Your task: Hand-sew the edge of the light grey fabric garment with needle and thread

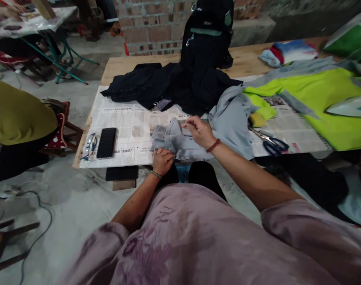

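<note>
A light grey garment [232, 126] lies bunched at the table's near edge. My left hand [163, 160] has its fingers closed on the folded end of the cloth. Just above the same fold, my right hand [199, 130] is pinched, thumb and fingertips together. Whatever is between those fingertips is too small to make out. Dark clothing [168, 85] is heaped just beyond the grey cloth. To the right of the garment are dark-handled scissors [272, 144] and a small yellow piece [257, 119].
A phone [106, 142] and glasses [89, 146] lie at the left on the newspaper-covered table [127, 114]. Behind stands a black backpack [210, 35]. At right, an iron [350, 106] rests on bright yellow-green cloth [325, 89]. Another person [18, 113] sits at left.
</note>
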`<state>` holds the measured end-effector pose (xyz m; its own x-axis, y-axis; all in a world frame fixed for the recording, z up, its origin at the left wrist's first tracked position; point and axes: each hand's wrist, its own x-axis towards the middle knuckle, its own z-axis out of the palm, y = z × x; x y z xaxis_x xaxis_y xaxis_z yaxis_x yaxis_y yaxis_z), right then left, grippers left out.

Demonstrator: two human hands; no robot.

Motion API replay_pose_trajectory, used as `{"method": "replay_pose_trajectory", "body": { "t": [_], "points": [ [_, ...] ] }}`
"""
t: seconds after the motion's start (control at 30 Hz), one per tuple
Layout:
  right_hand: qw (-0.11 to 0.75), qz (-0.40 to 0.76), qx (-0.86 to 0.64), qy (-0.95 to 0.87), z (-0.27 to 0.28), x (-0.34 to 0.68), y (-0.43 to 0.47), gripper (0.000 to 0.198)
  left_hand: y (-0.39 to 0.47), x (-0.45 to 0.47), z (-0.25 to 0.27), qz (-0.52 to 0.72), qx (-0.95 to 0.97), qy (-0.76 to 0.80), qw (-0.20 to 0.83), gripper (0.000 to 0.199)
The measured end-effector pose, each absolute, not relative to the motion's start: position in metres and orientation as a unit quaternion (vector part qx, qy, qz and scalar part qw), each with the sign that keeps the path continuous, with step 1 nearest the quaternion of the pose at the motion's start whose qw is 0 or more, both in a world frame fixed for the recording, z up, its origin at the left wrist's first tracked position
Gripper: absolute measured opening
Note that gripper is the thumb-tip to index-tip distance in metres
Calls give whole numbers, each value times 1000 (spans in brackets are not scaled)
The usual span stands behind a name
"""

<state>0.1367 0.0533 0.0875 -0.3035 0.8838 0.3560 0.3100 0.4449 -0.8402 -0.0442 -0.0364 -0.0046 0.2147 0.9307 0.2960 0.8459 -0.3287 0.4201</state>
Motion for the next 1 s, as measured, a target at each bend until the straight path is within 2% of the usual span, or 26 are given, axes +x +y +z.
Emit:
{"method": "replay_pose_trajectory", "body": {
  "t": [0.07,0.17,0.4,0.5,0.7,0.87,1.0],
  "points": [
    [380,196,-364,-827,94,150,68,13,-36,-44,-5,251,776,572,84,15],
    [342,92,-285,-891,104,167,86,17,-36,-45,-5,251,778,570,82,13],
    [355,26,-255,-899,119,184,100,23,-35,-45,-7,263,780,564,67,9],
    [345,3,-292,-892,119,183,94,25,-35,-46,-10,276,779,559,66,9],
    [310,79,-416,-851,86,166,66,29,-34,-54,-16,365,769,519,80,10],
    [172,163,-416,-878,52,153,36,30,-33,-57,-20,387,772,500,68,11],
    [111,185,-357,-909,43,148,24,27,-33,-57,-22,382,778,494,66,10]
  ]
}}
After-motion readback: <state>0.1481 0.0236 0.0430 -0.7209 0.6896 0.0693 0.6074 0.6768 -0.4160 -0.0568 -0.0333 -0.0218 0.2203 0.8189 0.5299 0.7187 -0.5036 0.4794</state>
